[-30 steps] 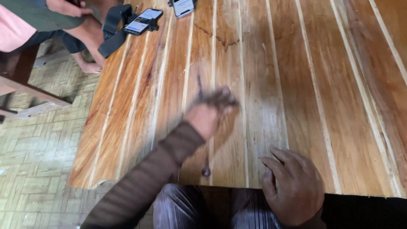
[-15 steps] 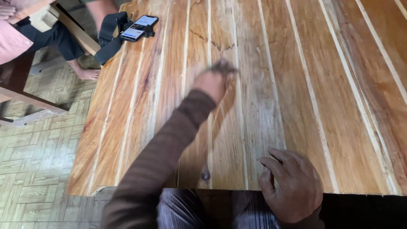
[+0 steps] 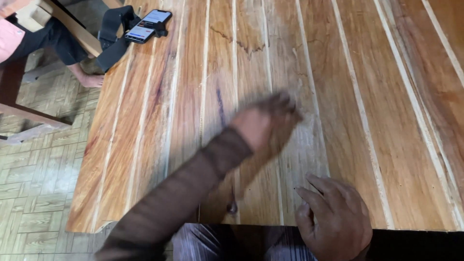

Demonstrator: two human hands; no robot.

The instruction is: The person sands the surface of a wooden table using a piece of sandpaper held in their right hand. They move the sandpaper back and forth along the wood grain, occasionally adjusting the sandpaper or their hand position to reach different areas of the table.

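Two hands were over the broad worktop (image 3: 386,96) of reddish-brown wooden planks with pale seams when I looked down through the head camera. The left hand (image 3: 265,123), at the end of a dark brown knitted sleeve (image 3: 179,193), lay out over the middle planks, palm down and smeared by motion blur; I could not tell whether its grip was spread or pressed together, nor whether anything sat under it. The right hand (image 3: 336,220) rested at the near edge of the worktop, well apart from the left, its fingers (image 3: 314,186) loosely spread flat on the wood and pinching nothing. A small dark knot (image 3: 232,208) showed in the plank near the edge, between the two arms.

At the far left corner lay a black smartphone with a lit screen (image 3: 147,25), touching a black strap (image 3: 113,36) that hung over the side. Beyond that corner another person's bare foot (image 3: 89,77) stood on the pale parquet floor (image 3: 34,193), beside a wooden bench (image 3: 29,118).
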